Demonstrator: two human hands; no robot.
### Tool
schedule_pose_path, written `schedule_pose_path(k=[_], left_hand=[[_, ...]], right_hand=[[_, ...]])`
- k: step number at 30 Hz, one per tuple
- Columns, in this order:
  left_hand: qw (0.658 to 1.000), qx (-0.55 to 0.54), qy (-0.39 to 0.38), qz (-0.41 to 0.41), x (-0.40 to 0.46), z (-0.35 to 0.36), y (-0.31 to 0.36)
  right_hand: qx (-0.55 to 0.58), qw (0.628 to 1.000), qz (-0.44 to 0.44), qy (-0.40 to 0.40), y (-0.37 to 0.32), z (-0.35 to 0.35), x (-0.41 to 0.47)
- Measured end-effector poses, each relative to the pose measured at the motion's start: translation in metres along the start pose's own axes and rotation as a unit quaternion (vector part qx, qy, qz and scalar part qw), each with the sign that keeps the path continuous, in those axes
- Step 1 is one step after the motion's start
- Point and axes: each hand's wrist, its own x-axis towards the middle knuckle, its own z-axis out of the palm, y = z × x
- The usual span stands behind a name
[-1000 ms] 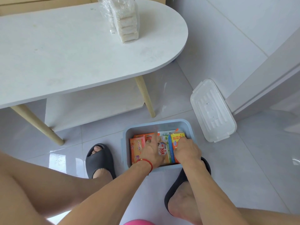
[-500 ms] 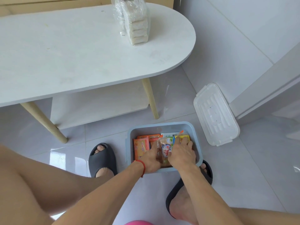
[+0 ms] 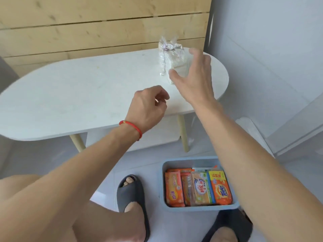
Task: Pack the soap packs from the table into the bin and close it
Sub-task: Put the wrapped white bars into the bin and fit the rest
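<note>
A clear plastic pack of white soap bars (image 3: 170, 57) stands on the white oval table (image 3: 70, 95) near its right end. My right hand (image 3: 194, 79) hovers spread just in front of that pack, thumb and fingers apart, holding nothing. My left hand (image 3: 148, 107), with a red wrist string, hangs over the table's front edge, its fingers loosely curled and empty. On the floor below sits the blue bin (image 3: 161, 186) with several orange, yellow and green soap packs (image 3: 197, 187) standing side by side inside. My right forearm hides the bin's right rim.
The white bin lid (image 3: 248, 126) lies on the floor to the right of the table, partly hidden by my right arm. My feet in dark slippers (image 3: 131, 193) flank the bin. Wooden panelling stands behind the table, a white wall to the right.
Both hands have left the bin and risen to the table. The right hand has reached the white soap pack. The view has tilted upward.
</note>
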Motion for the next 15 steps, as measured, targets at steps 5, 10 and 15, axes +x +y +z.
schedule_pose_path(k=[5, 10, 15], left_hand=[[0.995, 0.019, -0.034, -0.092, 0.01, -0.019, -0.016], [0.976, -0.093, -0.043, -0.191, 0.019, -0.015, -0.012], [0.959, -0.152, -0.033, -0.238, 0.014, -0.005, -0.006]], right_hand=[[-0.043, 0.988, 0.111, -0.103, -0.013, 0.044, 0.066], [-0.092, 0.988, 0.112, -0.054, -0.001, 0.049, 0.067], [-0.092, 0.989, 0.088, -0.073, 0.014, 0.008, 0.012]])
